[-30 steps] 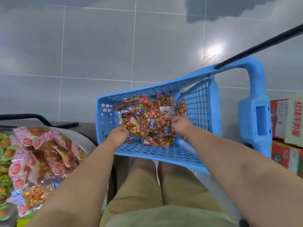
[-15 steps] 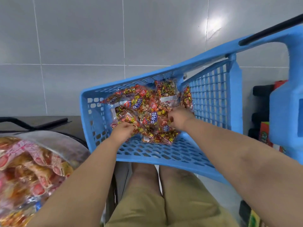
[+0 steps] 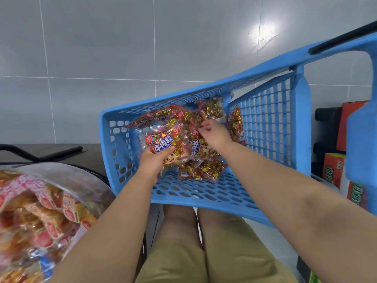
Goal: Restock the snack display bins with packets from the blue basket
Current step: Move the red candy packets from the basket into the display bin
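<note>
Both hands are down in the blue basket (image 3: 114, 139), which tilts toward the person over the knees, prob. so the packets (image 3: 204, 170) slide into one heap w/in easy reach; what props it I can't tell. The left hand (image 3: 152, 161) grips the front packet (image 3: 163, 142) from below, thumb across its face. That looks like the one about to come out. The right hand (image 3: 214, 133) has its fingers curled, pinching the edge of a second packet (image 3: 195, 146) further back, maybe to free it from the heap. The clear display bin (image 3: 77, 176), w/ pink & orange snacks, sits low left just beside the basket, so the carry is short. Cardboard boxes (image 3: 334, 170) stack at far right. Step in hand: pick-up; plenty of packets left to move.
</note>
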### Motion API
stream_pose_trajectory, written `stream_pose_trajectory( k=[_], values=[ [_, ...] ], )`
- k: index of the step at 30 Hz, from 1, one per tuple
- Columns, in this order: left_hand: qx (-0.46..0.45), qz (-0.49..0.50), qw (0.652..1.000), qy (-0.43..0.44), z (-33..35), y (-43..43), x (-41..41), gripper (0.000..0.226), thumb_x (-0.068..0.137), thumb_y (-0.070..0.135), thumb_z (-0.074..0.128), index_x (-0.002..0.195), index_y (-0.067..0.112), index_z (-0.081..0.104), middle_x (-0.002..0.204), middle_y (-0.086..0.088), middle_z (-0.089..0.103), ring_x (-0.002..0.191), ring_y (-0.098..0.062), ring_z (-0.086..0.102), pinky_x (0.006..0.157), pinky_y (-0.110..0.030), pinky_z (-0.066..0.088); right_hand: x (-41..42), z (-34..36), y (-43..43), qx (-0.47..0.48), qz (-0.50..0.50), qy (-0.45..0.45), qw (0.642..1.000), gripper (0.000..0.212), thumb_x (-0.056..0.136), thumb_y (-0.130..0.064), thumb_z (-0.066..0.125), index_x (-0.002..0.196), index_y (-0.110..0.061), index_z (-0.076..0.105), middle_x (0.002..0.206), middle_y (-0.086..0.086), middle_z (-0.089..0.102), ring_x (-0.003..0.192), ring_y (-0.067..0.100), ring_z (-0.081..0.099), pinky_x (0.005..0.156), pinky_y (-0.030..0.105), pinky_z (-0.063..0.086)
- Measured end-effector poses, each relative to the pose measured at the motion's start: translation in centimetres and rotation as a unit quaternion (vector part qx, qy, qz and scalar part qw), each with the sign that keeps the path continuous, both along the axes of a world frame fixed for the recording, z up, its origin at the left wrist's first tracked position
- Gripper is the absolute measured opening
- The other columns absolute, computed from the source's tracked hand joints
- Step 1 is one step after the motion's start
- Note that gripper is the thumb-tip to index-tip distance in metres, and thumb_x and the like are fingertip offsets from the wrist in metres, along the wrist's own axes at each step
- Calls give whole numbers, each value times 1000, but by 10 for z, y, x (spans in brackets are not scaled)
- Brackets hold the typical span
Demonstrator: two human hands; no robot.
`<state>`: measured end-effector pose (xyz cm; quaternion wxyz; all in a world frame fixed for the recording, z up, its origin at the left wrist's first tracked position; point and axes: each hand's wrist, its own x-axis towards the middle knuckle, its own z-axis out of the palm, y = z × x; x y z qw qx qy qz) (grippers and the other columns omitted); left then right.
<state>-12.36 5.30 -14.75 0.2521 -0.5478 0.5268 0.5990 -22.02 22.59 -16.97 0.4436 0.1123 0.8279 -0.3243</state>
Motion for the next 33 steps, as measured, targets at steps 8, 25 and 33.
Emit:
stream_pose_trajectory(
  k=[8, 25, 33],
  values=[
    [-58, -35, 998, -2, -3, -8, 18, 31, 79, 15, 78, 106, 17, 63, 99, 2, 69, 90, -16, 65, 73, -26, 48, 23, -27, 2, 174, 270, 60, 945, 52, 83, -45, 65, 129, -28, 50, 131, 5, 54, 126, 27, 38, 95, 36, 36],
    [-7, -20, 998, 54, 10, -11, 7, 75, 63, 29, 88, 129, 24, 52, 108, 4, 70, 87, -12, 71, 64, -31, 59, 12, 30, -31, -192, -58, -74, 977, 20, 85, -39, 66, 94, -22, 61, 94, -9, 62, 81, 2, 57, 64, 15, 42],
    [-55, 11, 996, 63, 11, -28, 26, 39, 72, 17, 83, 97, 36, 60, 96, 13, 71, 81, -3, 70, 55, -19, 53, -17, -19, -39, -32, 28, -16, 999, 65, 79, -34, 73, 135, -23, 43, 132, 2, 52, 122, 23, 49, 100, 37, 40]
  ],
)
